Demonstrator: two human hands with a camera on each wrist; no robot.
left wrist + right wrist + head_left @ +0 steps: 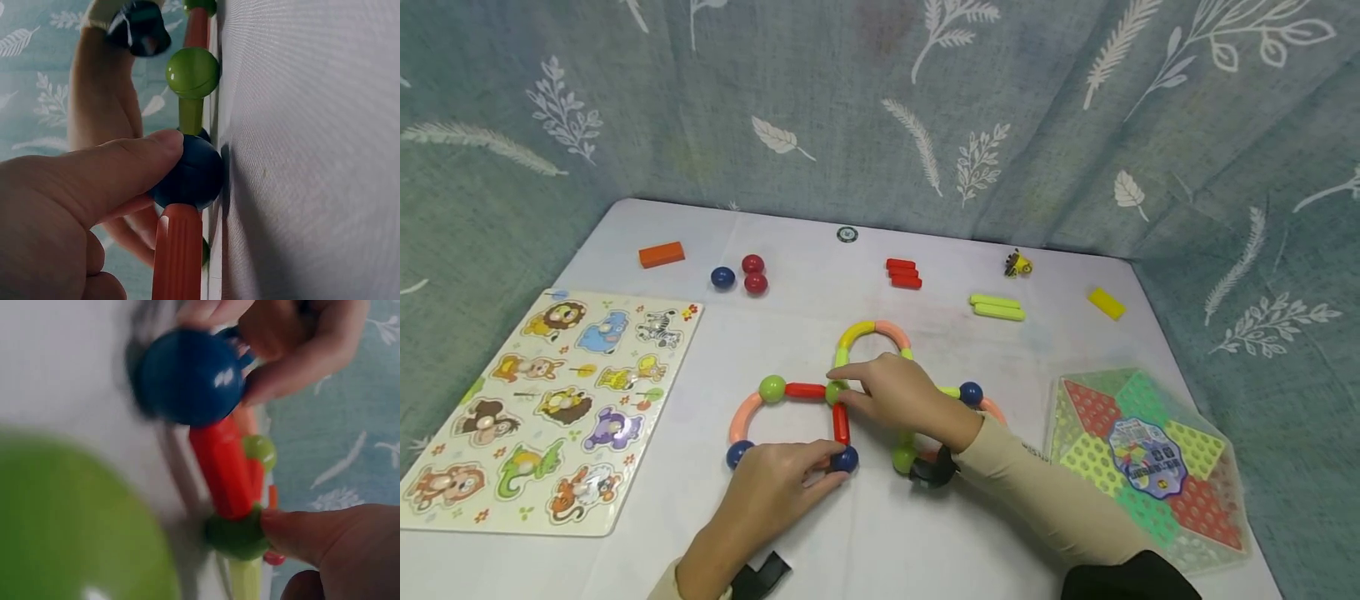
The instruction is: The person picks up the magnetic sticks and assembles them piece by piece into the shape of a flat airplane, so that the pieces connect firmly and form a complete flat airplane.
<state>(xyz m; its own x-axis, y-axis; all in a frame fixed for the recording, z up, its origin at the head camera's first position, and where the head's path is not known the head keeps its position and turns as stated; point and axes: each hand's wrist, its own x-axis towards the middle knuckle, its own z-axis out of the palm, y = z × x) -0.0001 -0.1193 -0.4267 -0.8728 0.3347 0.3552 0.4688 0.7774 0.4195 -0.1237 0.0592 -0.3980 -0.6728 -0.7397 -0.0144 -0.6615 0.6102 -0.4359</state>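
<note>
My left hand (775,487) pinches a dark blue ball (844,459) between thumb and fingers. A short red rod (841,425) joins that ball to a green ball (835,392), which the thumb and fingers of my right hand (898,392) pinch. In the right wrist view, the red rod (222,469) spans from the blue ball (190,375) to the green ball (237,537). Leftward run another red rod (806,390), a green ball (772,388), a salmon curved rod (744,417) and a blue ball (740,454). A yellow-and-salmon arch (874,327) rises behind; my right hand partly hides the right side.
An animal puzzle board (572,400) lies left, a clear hexagonal case (1206,433) right. Along the back are an orange block (662,254), red balls (756,283), another blue ball (722,277), loose red rods (904,273), yellow-green rods (997,307) and a yellow block (1107,303).
</note>
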